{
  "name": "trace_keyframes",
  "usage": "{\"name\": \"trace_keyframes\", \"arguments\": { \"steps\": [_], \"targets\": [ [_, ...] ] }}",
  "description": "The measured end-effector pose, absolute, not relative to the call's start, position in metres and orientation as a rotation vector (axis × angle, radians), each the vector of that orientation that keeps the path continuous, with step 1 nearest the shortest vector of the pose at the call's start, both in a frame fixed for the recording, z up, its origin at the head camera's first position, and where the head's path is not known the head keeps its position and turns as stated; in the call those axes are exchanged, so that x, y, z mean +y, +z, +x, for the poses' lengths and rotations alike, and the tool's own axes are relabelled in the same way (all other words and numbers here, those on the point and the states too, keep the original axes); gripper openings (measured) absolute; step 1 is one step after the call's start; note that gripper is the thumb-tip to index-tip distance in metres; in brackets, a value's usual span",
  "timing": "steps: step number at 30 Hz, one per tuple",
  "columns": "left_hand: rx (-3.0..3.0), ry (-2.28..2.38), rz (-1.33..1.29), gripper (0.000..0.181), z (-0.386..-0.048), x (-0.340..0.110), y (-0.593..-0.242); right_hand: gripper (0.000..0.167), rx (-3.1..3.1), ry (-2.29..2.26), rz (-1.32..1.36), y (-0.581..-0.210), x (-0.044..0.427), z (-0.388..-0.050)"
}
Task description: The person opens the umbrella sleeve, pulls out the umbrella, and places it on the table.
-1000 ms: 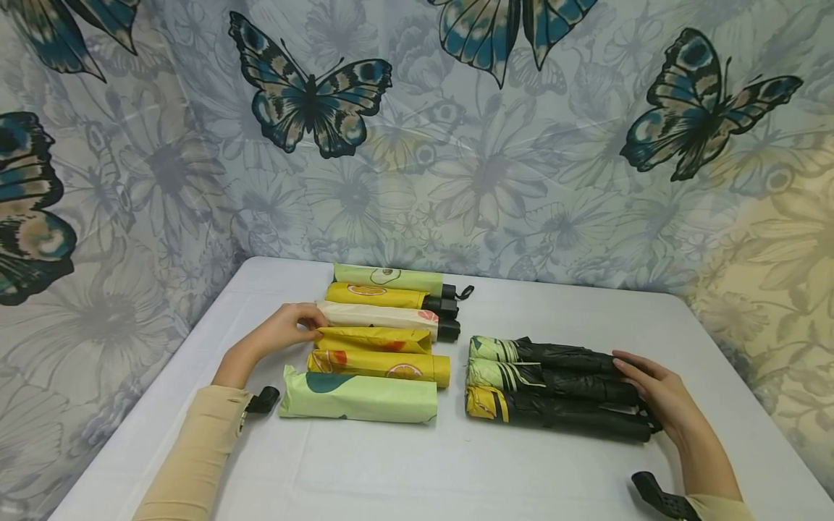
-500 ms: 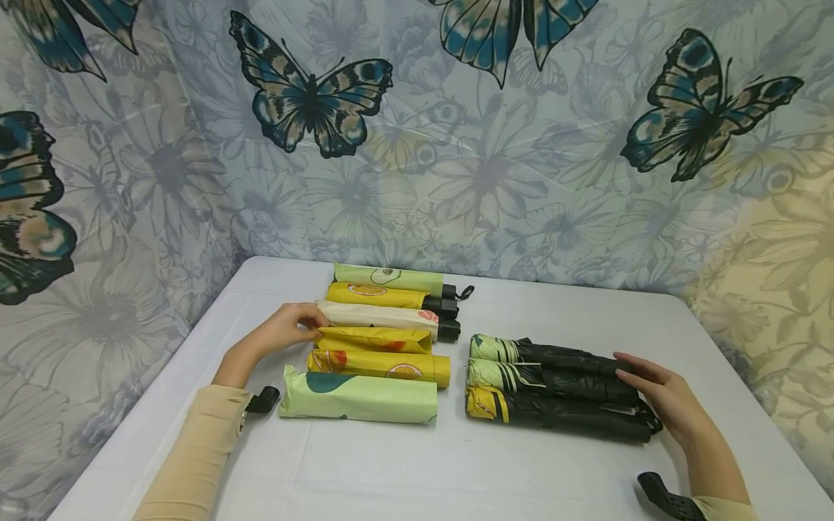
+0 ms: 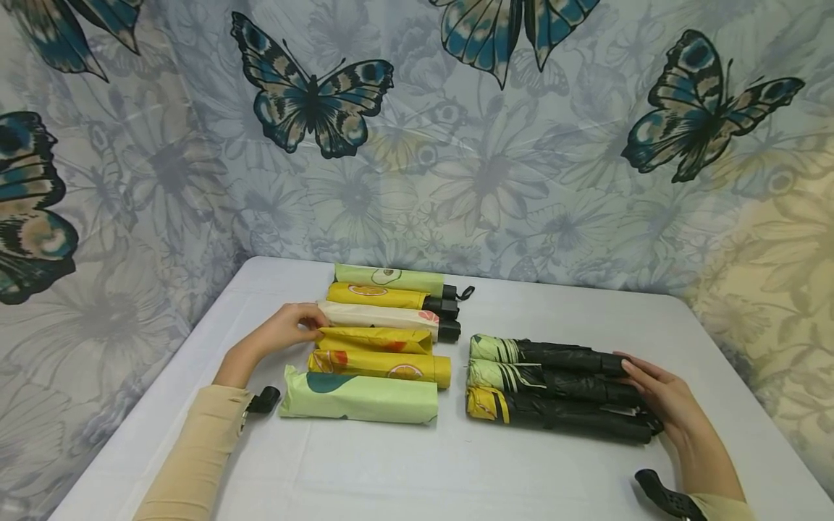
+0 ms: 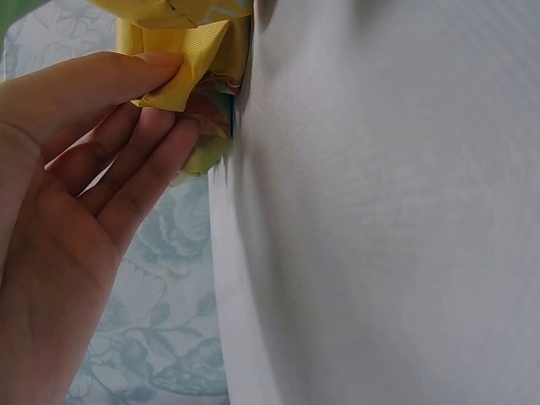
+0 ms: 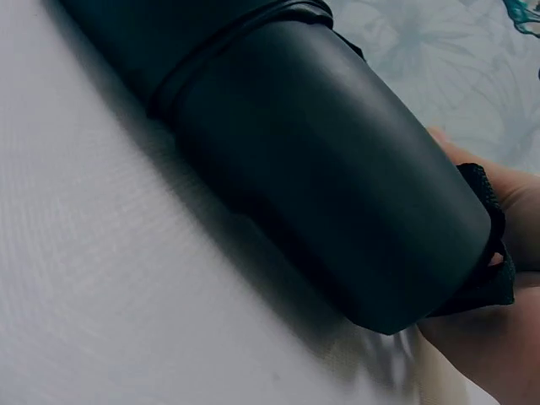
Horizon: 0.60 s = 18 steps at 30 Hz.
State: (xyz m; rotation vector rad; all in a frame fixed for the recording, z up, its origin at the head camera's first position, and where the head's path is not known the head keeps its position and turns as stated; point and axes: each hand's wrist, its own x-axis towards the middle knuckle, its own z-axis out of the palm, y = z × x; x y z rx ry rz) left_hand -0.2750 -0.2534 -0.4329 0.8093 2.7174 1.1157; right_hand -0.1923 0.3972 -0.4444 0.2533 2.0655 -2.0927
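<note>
My left hand (image 3: 287, 329) pinches the open left end of a flattened yellow umbrella sleeve (image 3: 378, 339); in the left wrist view, the thumb presses its yellow fabric (image 4: 173, 55) against the fingers. Three folded umbrellas with black outer fabric lie side by side on the right. My right hand (image 3: 671, 401) is at their handle ends, its fingertips gripping the end of the farthest umbrella (image 3: 554, 354). The middle umbrella (image 3: 573, 383) also has a light green tip; the nearest umbrella (image 3: 560, 416) has a yellow one. A large black handle (image 5: 329, 169) hides most of that hand in the right wrist view.
Nearer me lie a yellow citrus-print sleeve (image 3: 378, 367) and a light green sleeve (image 3: 365, 400). Beyond my left hand are three sleeved umbrellas: cream (image 3: 384, 314), yellow (image 3: 378, 294) and green with avocado print (image 3: 397, 278). Butterfly-print cloth (image 3: 495, 181) backs the white table (image 3: 391, 470).
My right hand shifted slightly away from the umbrella ends, then came back against the farthest one. That umbrella's end now sits slightly farther right. My left hand has stayed in place.
</note>
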Motion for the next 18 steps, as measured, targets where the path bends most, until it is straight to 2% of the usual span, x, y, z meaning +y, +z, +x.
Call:
{"name": "trace_keyframes", "arguments": {
  "steps": [5, 12, 18],
  "targets": [
    [2.725, 1.109, 0.802, 0.014, -0.2747, -0.2531, -0.4328, 0.018, 2.112, -2.012, 0.26, -0.4447, 0.3983, -0.194],
    [2.719, 1.12, 0.803, 0.014, -0.2749, -0.2527, -0.4332, 0.05, 2.413, -1.684, 0.253, -0.4452, 0.3964, -0.1909],
    [2.726, 1.104, 0.787, 0.014, -0.2739, -0.2523, -0.432, 0.051, 2.456, -1.817, 0.145, -0.4483, 0.3907, -0.1895]
  ]
}}
